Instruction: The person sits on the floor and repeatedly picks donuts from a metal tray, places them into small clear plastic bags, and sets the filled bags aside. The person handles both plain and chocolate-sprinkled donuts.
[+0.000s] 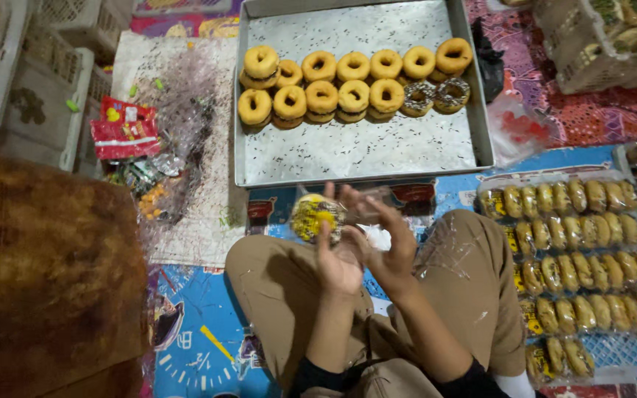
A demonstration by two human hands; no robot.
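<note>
Both hands meet just above our crossed knees. Left hand [335, 259] grips a sprinkle-covered doughnut in a clear wrapper [316, 217] between thumb and fingertips, palm turned toward us, forearm rising from 6 o'clock. Right hand [386, 247] sits at 3 o'clock of it, fingers spread and half curled; they appear to pinch the loose wrapper film, though blur leaves the contact uncertain.

Risks, as we judge them: the hold on the doughnut is a fingertip hold only, so a hard tug on the film could pull it free onto the trousers [466, 273] or the patterned mat [200, 309]. Squeezing harder would likely smear the coating against the plastic.

Outward: at 12 o'clock lies a metal tray [363, 151] with two rows of plain doughnuts [321, 97] at its far end and two dark-topped ones [436, 96] to their right. At 3 o'clock, rows of wrapped doughnuts [576, 258] rest on the floor. At 10 o'clock, a heap of plastic wrappers [156, 147].
</note>
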